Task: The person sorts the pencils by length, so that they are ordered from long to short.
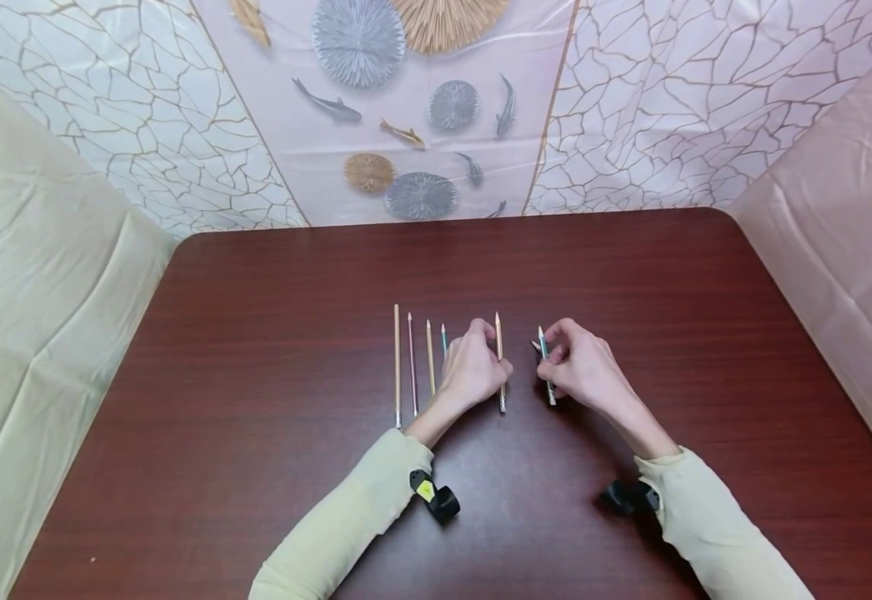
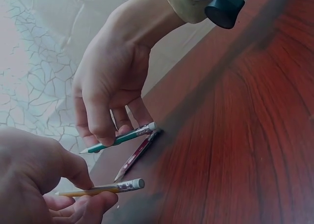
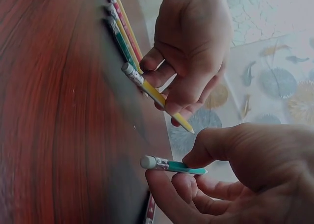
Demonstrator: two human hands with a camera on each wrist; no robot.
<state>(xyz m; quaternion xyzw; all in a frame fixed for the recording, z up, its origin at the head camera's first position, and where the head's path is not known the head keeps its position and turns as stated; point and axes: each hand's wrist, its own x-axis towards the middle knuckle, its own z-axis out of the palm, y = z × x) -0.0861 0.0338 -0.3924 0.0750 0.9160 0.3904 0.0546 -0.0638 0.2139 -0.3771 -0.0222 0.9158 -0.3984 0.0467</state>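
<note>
My left hand (image 1: 472, 368) pinches a yellow pencil (image 1: 499, 337) between thumb and fingers, tip pointing away and eraser end toward me. To its right, my right hand (image 1: 589, 371) pinches a green pencil (image 1: 543, 345) held much the same way. Below the green one lies a dark red pencil (image 2: 135, 157) on the table, mostly covered by the right hand in the head view. Left of the left hand is a row of pencils side by side: a long yellow one (image 1: 397, 358), a red one (image 1: 412, 367), another yellow one (image 1: 430, 354) and a green one (image 1: 443, 333), partly hidden by the hand.
The dark red-brown wooden table (image 1: 256, 350) extends around both hands. A patterned cloth (image 1: 421, 108) hangs behind its far edge, and pale fabric (image 1: 31, 292) borders the left side, with more on the right. Each sleeve carries a black wrist camera (image 1: 443, 504).
</note>
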